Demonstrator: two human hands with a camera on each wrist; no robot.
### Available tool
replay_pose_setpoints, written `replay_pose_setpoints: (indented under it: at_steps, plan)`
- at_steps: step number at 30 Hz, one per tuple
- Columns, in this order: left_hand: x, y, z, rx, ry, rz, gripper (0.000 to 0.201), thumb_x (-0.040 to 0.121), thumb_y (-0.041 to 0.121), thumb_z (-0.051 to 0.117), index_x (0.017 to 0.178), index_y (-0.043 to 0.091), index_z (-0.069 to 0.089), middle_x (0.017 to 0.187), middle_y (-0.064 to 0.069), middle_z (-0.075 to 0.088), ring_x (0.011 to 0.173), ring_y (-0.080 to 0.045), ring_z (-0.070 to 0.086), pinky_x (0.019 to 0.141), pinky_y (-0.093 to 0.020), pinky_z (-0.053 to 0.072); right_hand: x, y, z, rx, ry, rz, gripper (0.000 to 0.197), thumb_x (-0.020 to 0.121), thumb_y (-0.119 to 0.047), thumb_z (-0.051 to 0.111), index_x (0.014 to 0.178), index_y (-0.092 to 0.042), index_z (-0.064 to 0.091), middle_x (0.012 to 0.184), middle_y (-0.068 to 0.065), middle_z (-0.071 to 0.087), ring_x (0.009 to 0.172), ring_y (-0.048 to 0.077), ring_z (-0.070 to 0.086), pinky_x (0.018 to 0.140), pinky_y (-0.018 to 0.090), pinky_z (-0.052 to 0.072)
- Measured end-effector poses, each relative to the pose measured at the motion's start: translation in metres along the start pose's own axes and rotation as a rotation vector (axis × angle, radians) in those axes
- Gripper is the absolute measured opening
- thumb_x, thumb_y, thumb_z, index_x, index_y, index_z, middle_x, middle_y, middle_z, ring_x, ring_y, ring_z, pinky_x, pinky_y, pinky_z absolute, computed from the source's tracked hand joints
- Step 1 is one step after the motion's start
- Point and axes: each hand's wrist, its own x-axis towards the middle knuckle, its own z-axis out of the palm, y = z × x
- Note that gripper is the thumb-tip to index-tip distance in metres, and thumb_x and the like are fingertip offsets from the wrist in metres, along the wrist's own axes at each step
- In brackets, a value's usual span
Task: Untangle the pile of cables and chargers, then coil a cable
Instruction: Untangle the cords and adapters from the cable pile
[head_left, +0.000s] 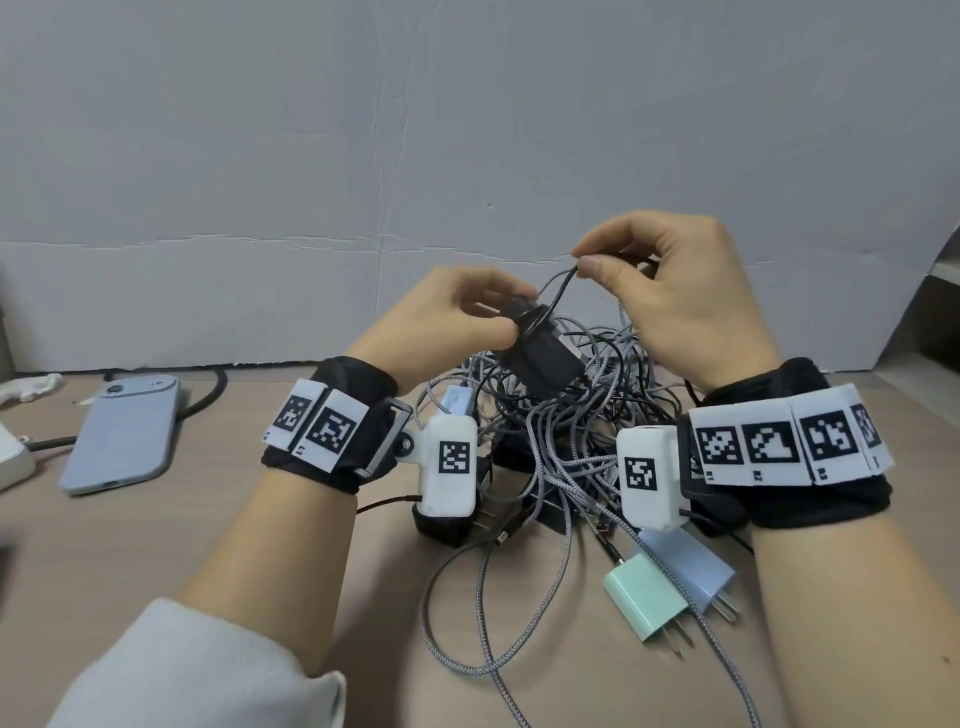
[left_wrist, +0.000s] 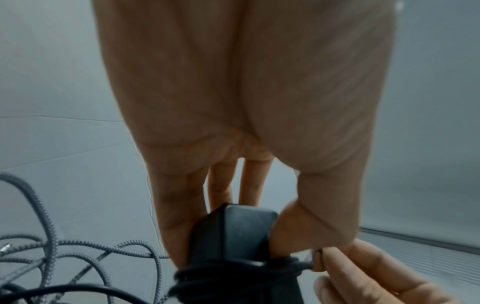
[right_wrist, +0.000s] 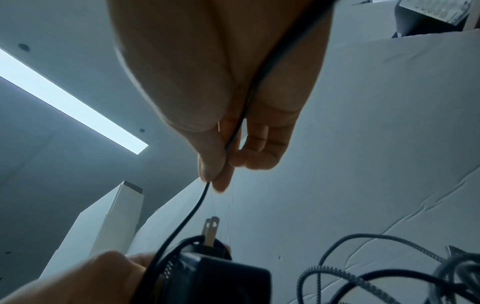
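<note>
- Head view: hands met above the tangle at centre frame. Her left hand gripped a black charger between thumb and fingers, holding it up over the pile of cables on the table. Her right hand pinched a thin black cable just right of the charger, thumb against forefinger. A mint charger and a pale blue charger lay touching at lower right, nearer than the pile. A phone lay face down at the left edge, well apart from the tangle.
- Left wrist view: the charger sat clamped low in the frame between the fingers and thumb, black cable wound round its lower end. Braided cables sprawled at lower left.
- Right wrist view: the black cable ran down from the pinching fingertips at centre to the charger at the bottom, looping round its body below the upward-pointing prongs.
</note>
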Motion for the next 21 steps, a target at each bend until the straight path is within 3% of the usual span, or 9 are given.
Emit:
replay_pose_setpoints:
  at_steps: [4, 8, 11, 13, 15, 18, 21]
  plan:
    - [0.0, 0.0, 0.001, -0.042, -0.037, -0.018, 0.038, 0.073, 0.011, 0.061, 0.108, 0.018, 0.073, 0.093, 0.002, 0.075, 0.085, -0.012, 0.069, 0.083, -0.024, 0.057, 0.0, 0.008, 0.005, 0.016, 0.001, 0.028, 0.009, 0.09, -0.016, 0.072, 0.091, -0.024, 0.076, 0.082, -0.011, 0.074, 0.075, 0.006, 0.065, 0.068, 0.014, 0.044]
    - [-0.002, -0.002, -0.002, -0.287, -0.067, -0.022, 0.035, 0.078, 0.002, 0.057, 0.109, 0.011, 0.07, 0.105, -0.013, 0.073, 0.095, -0.025, 0.069, 0.09, -0.037, 0.058, -0.002, 0.017, 0.011, 0.037, -0.067, 0.098, 0.009, 0.094, -0.018, 0.069, 0.088, -0.022, 0.073, 0.076, -0.006, 0.073, 0.056, 0.003, 0.052, 0.059, 0.022, 0.042]
    - [0.0, -0.004, -0.004, -0.463, -0.081, -0.006, 0.033, 0.079, -0.001, 0.054, 0.109, 0.003, 0.067, 0.102, -0.012, 0.071, 0.089, -0.022, 0.068, 0.082, -0.035, 0.057, -0.005, 0.02, 0.018, -0.012, -0.195, 0.133, 0.011, 0.097, -0.017, 0.064, 0.095, -0.017, 0.074, 0.081, -0.004, 0.073, 0.068, 0.01, 0.06, 0.066, 0.031, 0.048]
    - [0.001, -0.004, -0.004, -0.579, -0.066, 0.013, 0.032, 0.081, 0.0, 0.053, 0.11, -0.002, 0.064, 0.099, -0.01, 0.071, 0.087, -0.02, 0.069, 0.081, -0.034, 0.057, -0.007, 0.018, 0.023, -0.051, -0.33, 0.114, 0.018, 0.099, -0.012, 0.057, 0.09, -0.016, 0.072, 0.075, -0.005, 0.071, 0.064, 0.005, 0.058, 0.063, 0.028, 0.042]
    - [0.003, -0.004, -0.004, -0.711, -0.023, 0.019, 0.038, 0.084, 0.003, 0.051, 0.119, -0.01, 0.058, 0.1, -0.011, 0.071, 0.089, -0.02, 0.07, 0.085, -0.036, 0.058, -0.009, 0.011, 0.026, -0.079, -0.435, 0.123, 0.026, 0.104, -0.019, 0.05, 0.084, -0.023, 0.065, 0.064, -0.009, 0.068, 0.05, 0.001, 0.051, 0.058, 0.023, 0.04]
    - [0.005, -0.003, -0.002, -0.847, 0.076, 0.005, 0.04, 0.091, 0.002, 0.048, 0.126, -0.017, 0.053, 0.116, -0.021, 0.069, 0.102, -0.028, 0.07, 0.089, -0.036, 0.058, -0.011, 0.005, 0.035, -0.07, -0.49, 0.168, 0.014, 0.105, -0.022, 0.046, 0.108, -0.026, 0.059, 0.068, 0.0, 0.07, 0.052, 0.007, 0.056, 0.061, 0.031, 0.048]
    - [0.009, -0.002, 0.003, -0.887, 0.173, -0.033, 0.036, 0.097, 0.001, 0.053, 0.127, -0.018, 0.053, 0.126, -0.025, 0.066, 0.112, -0.033, 0.067, 0.093, -0.037, 0.057, -0.012, 0.005, 0.041, -0.09, -0.498, 0.228, 0.021, 0.102, -0.021, 0.047, 0.121, -0.026, 0.054, 0.072, 0.0, 0.072, 0.062, 0.012, 0.063, 0.07, 0.037, 0.054]
